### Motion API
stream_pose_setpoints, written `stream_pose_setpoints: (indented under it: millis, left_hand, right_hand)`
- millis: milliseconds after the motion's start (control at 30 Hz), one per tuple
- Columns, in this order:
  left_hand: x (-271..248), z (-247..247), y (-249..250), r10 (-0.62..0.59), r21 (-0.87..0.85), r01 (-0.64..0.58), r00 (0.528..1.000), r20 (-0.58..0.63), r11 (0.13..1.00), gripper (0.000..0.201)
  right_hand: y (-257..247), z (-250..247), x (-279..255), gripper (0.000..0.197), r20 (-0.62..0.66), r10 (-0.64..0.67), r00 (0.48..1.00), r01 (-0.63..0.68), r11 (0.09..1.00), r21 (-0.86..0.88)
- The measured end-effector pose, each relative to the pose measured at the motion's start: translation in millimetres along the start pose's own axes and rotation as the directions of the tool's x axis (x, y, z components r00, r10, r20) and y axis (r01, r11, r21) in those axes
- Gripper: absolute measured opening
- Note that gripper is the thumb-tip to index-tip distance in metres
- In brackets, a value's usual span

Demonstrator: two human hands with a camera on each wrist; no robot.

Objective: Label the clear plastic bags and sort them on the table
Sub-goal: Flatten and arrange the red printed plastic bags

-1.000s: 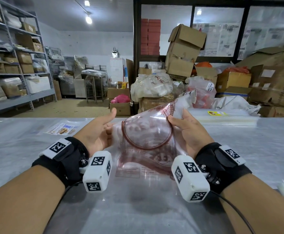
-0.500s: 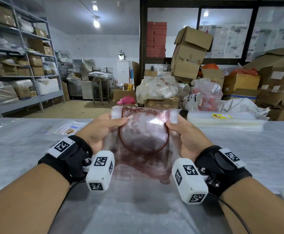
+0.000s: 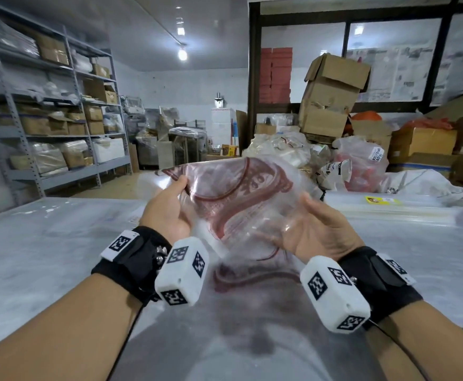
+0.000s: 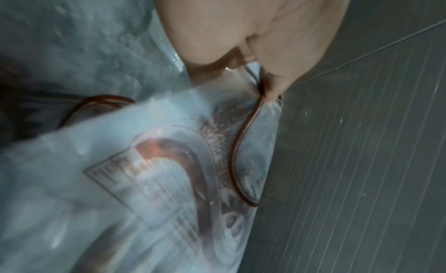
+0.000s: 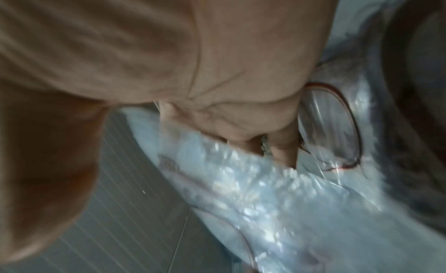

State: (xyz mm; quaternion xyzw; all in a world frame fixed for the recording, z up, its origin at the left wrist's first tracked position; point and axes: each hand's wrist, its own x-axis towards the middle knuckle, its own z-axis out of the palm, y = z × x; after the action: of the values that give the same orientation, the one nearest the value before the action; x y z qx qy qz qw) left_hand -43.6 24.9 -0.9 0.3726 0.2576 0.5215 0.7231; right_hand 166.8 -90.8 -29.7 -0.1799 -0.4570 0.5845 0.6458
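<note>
A: While both hands hold it above the surface (image 3: 60, 257), where is the bag (image 3: 241, 199)?
B: Between them. Left hand (image 3: 170, 213) grip pinches its edge; right hand (image 3: 318, 232) grip curls round the other side. Flat bag stack (image 3: 389, 207) lies beyond.

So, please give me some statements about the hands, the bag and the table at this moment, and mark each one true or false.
1. Both hands hold the same clear plastic bag. True: the left hand and the right hand each grip one side.
2. The bag carries a dark red print. True.
3. The bag lies flat on the table. False: it is held up in the air above the table.
4. A stack of flat clear bags lies on the table on the right side. True.
5. The left hand is empty and rests on the table. False: its thumb pinches the bag's edge.
6. The metal shelves stand on the right. False: they stand on the left.
</note>
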Motion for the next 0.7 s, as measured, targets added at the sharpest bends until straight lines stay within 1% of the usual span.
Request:
stream_pose_setpoints:
  millis: [33,67,100,133,167,200,233,267,333,367,400,467,500,533,600,633,700]
  left_hand:
    - [1.8,-6.8,-0.9,-0.014,-0.027,0.013,1.000,-0.024,1.000,0.031]
    - [4.2,-13.0,-0.3,-0.010,-0.018,0.009,0.999,-0.051,1.000,0.044]
    - [7.2,-18.0,2.9,0.005,0.079,0.003,0.994,-0.109,0.997,0.059]
    - [8.8,-21.7,8.1,0.083,0.137,-0.055,0.974,-0.211,0.989,0.073]
    - [6.4,-28.1,14.6,0.178,0.239,-0.120,0.954,-0.240,0.964,0.083]
    - [0.2,-30.4,19.6,0.217,0.326,-0.133,0.946,-0.239,0.936,0.086]
    - [-4.0,-37.5,22.2,0.217,0.285,-0.145,0.946,-0.240,0.948,0.086]
    - [-5.0,-49.1,25.8,0.194,0.150,-0.163,0.956,-0.218,0.975,0.082]
    - [-14.1,-68.5,33.0,0.205,-0.027,-0.209,0.971,-0.121,0.977,0.059]
    - [-20.1,-73.8,37.4,0.234,-0.048,-0.241,0.964,-0.124,0.969,0.051]
    - [-25.1,-83.9,46.1,0.245,-0.076,-0.256,0.960,-0.138,0.964,0.045]
    - [-46.4,-101.9,66.0,0.216,0.003,-0.218,0.968,-0.127,0.976,0.026]
    - [-56.7,-114.7,75.4,0.227,0.019,-0.227,0.966,-0.120,0.974,0.016]
    - [-64.3,-129.3,85.3,0.254,-0.022,-0.259,0.958,-0.134,0.966,0.013]
    - [-80.5,-168.5,105.2,0.278,-0.128,-0.308,0.937,-0.214,0.943,0.016]
    - [-87.3,-189.0,114.0,0.255,-0.164,-0.300,0.934,-0.250,0.940,0.023]
    - [-101.3,-233.7,130.5,0.165,-0.180,-0.221,0.945,-0.281,0.959,0.060]
  right_hand:
    - [4.0,4.4,3.2,0.065,-0.082,-0.006,0.997,0.003,1.000,-0.030]
    - [7.7,11.5,7.4,0.062,-0.180,-0.013,0.984,0.002,0.998,-0.061]
    - [12.0,18.9,13.4,0.056,-0.267,-0.025,0.963,0.003,0.997,-0.081]
    - [16.8,26.9,19.2,0.046,-0.321,-0.037,0.946,0.012,0.997,-0.081]
    - [22.4,35.6,25.4,0.035,-0.345,-0.046,0.938,0.019,0.997,-0.081]
    - [29.1,43.6,31.5,0.023,-0.355,-0.043,0.934,0.015,0.997,-0.080]
    - [35.8,51.5,37.6,0.014,-0.349,-0.019,0.937,-0.004,0.998,-0.065]
    - [43.6,59.9,43.7,0.013,-0.339,0.017,0.941,-0.035,0.998,-0.047]
    - [61.5,76.3,57.3,0.029,-0.331,0.075,0.941,-0.093,0.995,-0.039]
    - [70.7,82.2,66.2,0.033,-0.351,0.096,0.932,-0.121,0.991,-0.052]
    - [77.9,90.0,74.2,0.030,-0.375,0.122,0.919,-0.160,0.984,-0.072]
    - [89.7,102.4,89.5,0.027,-0.417,0.177,0.892,-0.248,0.961,-0.123]
    - [94.1,107.2,95.8,0.026,-0.417,0.209,0.884,-0.289,0.947,-0.138]
    - [97.7,110.3,101.0,0.024,-0.415,0.238,0.878,-0.324,0.934,-0.150]
    - [106.2,111.4,108.0,0.021,-0.410,0.272,0.870,-0.370,0.911,-0.180]
    - [111.8,110.0,109.9,0.023,-0.415,0.296,0.860,-0.400,0.896,-0.192]
    - [123.1,105.7,109.8,0.024,-0.421,0.352,0.836,-0.468,0.858,-0.214]
